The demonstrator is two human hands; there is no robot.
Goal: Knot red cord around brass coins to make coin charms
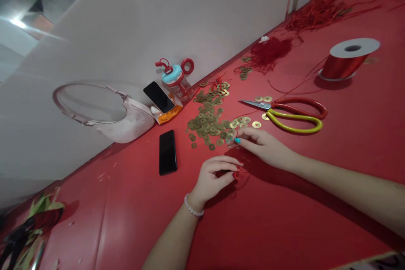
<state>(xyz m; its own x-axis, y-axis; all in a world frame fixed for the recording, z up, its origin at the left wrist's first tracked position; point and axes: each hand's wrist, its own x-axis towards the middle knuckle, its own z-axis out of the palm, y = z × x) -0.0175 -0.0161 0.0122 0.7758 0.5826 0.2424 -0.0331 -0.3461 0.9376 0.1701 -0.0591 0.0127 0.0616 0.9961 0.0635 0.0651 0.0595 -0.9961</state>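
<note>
My left hand [218, 175], with a beaded bracelet at the wrist, is closed in a pinch on a thin red cord [238, 173] that is bunched at the fingertips. Just above and to the right, my right hand [261, 145] has its thumb and fingers together; a short bit of red cord [237, 134] shows between them. Its fingertips are at the edge of a spread of brass coins with holes [207, 122]. Scissors [284, 112] with one red and one yellow handle lie beyond my right hand, near a few loose coins [256, 125].
A spool of red ribbon [343, 63] stands at the right. Behind lie tangled red cords [272, 52] and a larger heap of red strands [316, 14]. Leftward are a black phone [167, 152], another phone [159, 97], a lidded cup [182, 88] and a pale handbag [133, 120].
</note>
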